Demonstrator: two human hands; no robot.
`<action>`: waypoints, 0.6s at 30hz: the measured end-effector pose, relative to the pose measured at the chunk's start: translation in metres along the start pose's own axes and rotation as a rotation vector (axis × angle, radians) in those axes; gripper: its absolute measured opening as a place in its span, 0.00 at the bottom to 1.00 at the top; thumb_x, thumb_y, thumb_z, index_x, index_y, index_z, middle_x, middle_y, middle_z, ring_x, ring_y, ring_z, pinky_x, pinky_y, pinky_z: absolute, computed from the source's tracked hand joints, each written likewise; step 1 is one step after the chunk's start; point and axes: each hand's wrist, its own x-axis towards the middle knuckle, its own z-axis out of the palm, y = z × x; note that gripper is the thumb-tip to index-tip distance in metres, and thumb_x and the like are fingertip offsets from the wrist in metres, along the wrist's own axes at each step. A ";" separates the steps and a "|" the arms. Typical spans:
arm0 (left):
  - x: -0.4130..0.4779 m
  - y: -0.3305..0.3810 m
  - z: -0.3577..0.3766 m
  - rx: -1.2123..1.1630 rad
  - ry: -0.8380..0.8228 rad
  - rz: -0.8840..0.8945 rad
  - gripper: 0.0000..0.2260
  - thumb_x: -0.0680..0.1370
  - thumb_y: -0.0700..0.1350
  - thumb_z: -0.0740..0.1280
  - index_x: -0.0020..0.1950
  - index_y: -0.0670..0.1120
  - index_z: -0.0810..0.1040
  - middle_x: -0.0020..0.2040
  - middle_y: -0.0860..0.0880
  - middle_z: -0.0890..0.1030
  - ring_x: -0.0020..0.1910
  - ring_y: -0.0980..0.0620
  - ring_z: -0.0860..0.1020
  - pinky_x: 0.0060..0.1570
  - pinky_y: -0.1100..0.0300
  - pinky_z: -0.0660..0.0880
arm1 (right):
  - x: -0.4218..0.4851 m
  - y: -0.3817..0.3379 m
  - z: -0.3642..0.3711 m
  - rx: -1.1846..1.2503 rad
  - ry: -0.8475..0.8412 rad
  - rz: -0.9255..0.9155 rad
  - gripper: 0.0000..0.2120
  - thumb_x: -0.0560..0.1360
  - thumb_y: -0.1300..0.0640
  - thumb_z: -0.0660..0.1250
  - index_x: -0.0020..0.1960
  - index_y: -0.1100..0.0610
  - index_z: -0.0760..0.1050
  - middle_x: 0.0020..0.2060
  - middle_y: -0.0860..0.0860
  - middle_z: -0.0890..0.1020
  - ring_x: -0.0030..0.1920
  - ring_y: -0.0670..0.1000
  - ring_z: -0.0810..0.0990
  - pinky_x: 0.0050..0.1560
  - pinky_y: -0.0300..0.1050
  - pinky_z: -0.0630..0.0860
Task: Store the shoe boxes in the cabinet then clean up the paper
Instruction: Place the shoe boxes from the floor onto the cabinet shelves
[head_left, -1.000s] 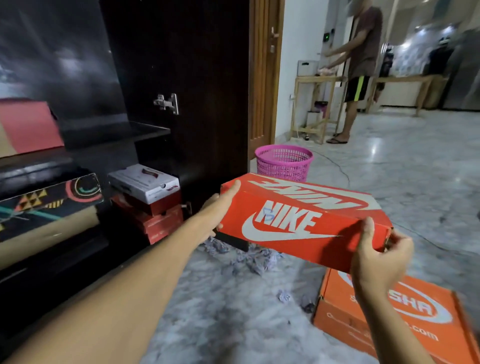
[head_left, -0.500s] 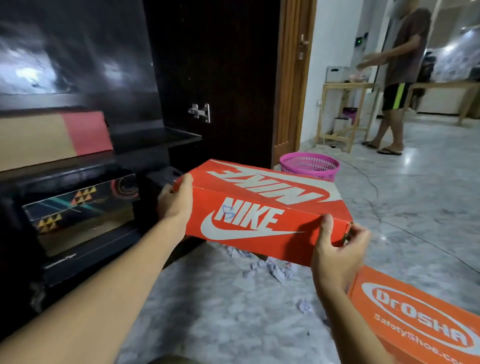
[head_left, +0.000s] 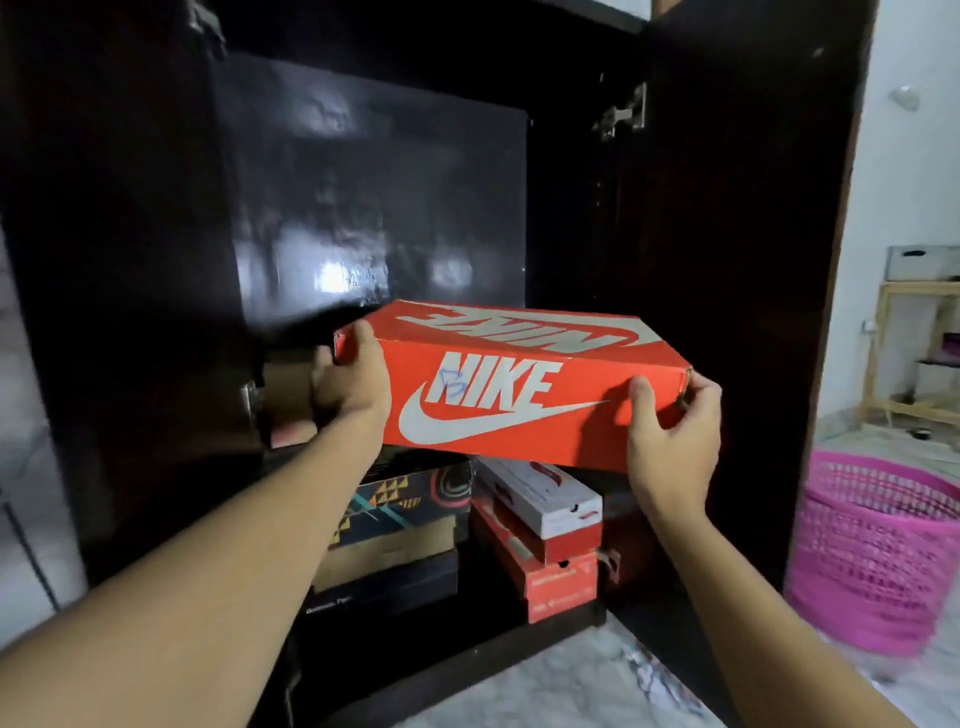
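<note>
My left hand (head_left: 350, 387) and right hand (head_left: 675, 431) clasp the orange Nike box (head_left: 514, 400) mid-frame; stacked shoe boxes (head_left: 537, 506) fill the cabinet (head_left: 130, 260) below it, pink basket (head_left: 872, 551) at lower right.

nike box (head_left: 511, 395) centre frame before cabinet (head_left: 363, 182); stacked boxes (head_left: 535, 525) below it inside; basket (head_left: 878, 551) lower right.
</note>
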 end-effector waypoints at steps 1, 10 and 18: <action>0.009 0.006 0.001 0.016 0.030 0.019 0.26 0.77 0.61 0.62 0.65 0.43 0.77 0.65 0.43 0.78 0.64 0.41 0.74 0.60 0.59 0.66 | 0.009 -0.003 0.014 0.019 -0.024 0.013 0.17 0.77 0.48 0.68 0.62 0.53 0.70 0.55 0.46 0.76 0.49 0.33 0.75 0.49 0.25 0.66; 0.073 0.009 0.011 0.223 0.145 0.198 0.28 0.75 0.70 0.55 0.55 0.45 0.71 0.51 0.41 0.81 0.52 0.36 0.78 0.48 0.51 0.70 | 0.067 0.004 0.123 0.138 -0.279 0.161 0.25 0.78 0.53 0.67 0.73 0.53 0.66 0.59 0.48 0.76 0.60 0.49 0.75 0.62 0.43 0.70; 0.094 -0.022 0.024 0.487 0.153 0.438 0.41 0.73 0.64 0.54 0.79 0.41 0.53 0.75 0.36 0.60 0.72 0.35 0.61 0.67 0.40 0.61 | 0.080 0.027 0.192 0.149 -0.465 0.208 0.26 0.80 0.54 0.66 0.75 0.52 0.63 0.61 0.49 0.75 0.61 0.50 0.75 0.64 0.48 0.72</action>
